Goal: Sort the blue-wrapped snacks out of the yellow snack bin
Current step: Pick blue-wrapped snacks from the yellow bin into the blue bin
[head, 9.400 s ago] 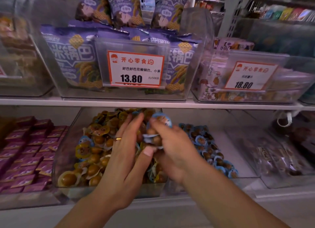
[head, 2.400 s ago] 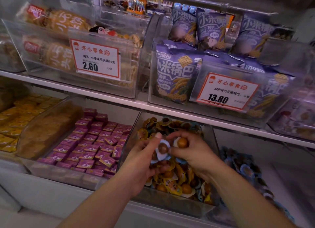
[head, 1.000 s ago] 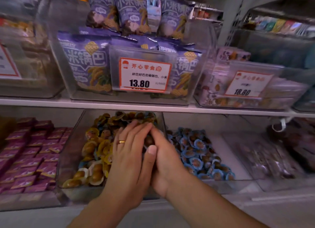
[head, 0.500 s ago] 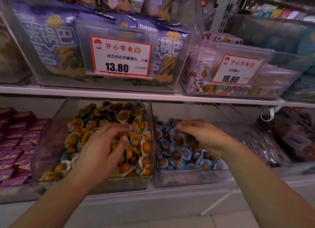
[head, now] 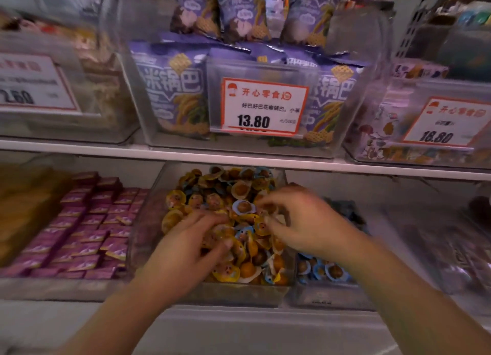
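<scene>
I have both hands in the yellow snack bin (head: pixel 148 222), raking for strays: left hand (head: pixel 191 244) fingers curled into the pile, right hand (head: pixel 300 222) seemingly pinching at wrappers beside a blue-wrapped snack (head: pixel 243 206); blur hides any actual grasp.

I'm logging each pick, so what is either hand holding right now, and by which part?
It cannot be told: motion blur. Both the left hand and right hand are curled down into the yellow snack bin.
</scene>
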The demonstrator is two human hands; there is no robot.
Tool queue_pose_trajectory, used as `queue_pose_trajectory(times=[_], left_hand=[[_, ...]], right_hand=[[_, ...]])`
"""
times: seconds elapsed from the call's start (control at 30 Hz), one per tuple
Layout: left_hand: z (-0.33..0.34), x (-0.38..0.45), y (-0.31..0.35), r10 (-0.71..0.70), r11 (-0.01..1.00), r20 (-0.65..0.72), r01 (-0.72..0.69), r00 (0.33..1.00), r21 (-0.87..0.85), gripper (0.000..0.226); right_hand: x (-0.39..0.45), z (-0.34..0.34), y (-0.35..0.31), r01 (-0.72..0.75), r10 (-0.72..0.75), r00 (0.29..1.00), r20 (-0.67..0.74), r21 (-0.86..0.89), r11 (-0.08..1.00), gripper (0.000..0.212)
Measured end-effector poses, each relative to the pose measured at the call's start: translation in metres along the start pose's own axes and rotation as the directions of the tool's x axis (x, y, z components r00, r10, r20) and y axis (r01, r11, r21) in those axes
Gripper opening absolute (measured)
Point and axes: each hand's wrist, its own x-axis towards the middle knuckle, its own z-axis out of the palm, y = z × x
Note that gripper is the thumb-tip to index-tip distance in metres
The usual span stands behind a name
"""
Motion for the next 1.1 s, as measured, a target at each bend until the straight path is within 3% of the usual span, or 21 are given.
queue_pose_trajectory(times=[0.07, 0.13, 0.23, 0.37, 0.53, 0.63, 0.77, 0.9, 0.97, 1.1], left_hand=[[0.010, 0.001, 0.008, 0.042, 0.999, 0.102, -0.045, 0.994, 0.025, 0.063], [0.021, 0.007, 0.017, 0.054, 0.994, 0.164, -0.069, 0.985, 0.086, 0.075], [0.029, 0.017, 0.024, 0.006, 0.979, 0.159, -0.039, 0.987, 0.201, 0.069], [0.024, 0.022, 0.026, -0.049, 0.957, 0.151, 0.003, 0.987, 0.290, 0.047], [-0.002, 0.021, 0.007, -0.103, 0.958, 0.147, 0.058, 0.984, 0.281, 0.018], [-0.011, 0.018, -0.003, -0.131, 0.962, 0.150, 0.089, 0.980, 0.257, 0.008], [-0.011, 0.016, -0.006, -0.147, 0.955, 0.075, 0.122, 0.986, 0.269, 0.009], [-0.004, 0.018, -0.004, -0.194, 0.910, 0.163, 0.116, 0.967, 0.397, 0.066], [0.004, 0.019, -0.001, -0.173, 0.898, 0.203, 0.069, 0.964, 0.435, 0.064], [0.011, 0.020, 0.005, -0.151, 0.935, 0.259, 0.053, 0.954, 0.351, 0.051]], right_hand=[[0.001, 0.013, -0.009, 0.113, -0.052, 0.973, 0.224, -0.266, 0.957, 0.049], [0.001, 0.022, -0.012, 0.148, -0.021, 0.950, 0.311, -0.391, 0.908, 0.060], [0.004, 0.021, -0.011, 0.104, 0.020, 0.955, 0.296, -0.398, 0.911, 0.056], [0.007, 0.019, -0.005, 0.092, 0.003, 0.973, 0.231, -0.399, 0.912, 0.028], [0.010, 0.017, -0.007, 0.060, 0.031, 0.979, 0.203, -0.430, 0.901, 0.036], [0.017, 0.020, -0.014, 0.070, -0.005, 0.982, 0.188, -0.337, 0.939, 0.048], [0.024, 0.037, -0.024, 0.130, -0.023, 0.956, 0.292, -0.353, 0.927, 0.057], [0.025, 0.049, -0.025, 0.150, -0.003, 0.946, 0.324, -0.430, 0.890, 0.060], [0.025, 0.052, -0.024, 0.148, 0.003, 0.945, 0.328, -0.435, 0.888, 0.060], [0.032, 0.054, -0.023, 0.034, 0.131, 0.922, 0.363, -0.416, 0.909, 0.066]])
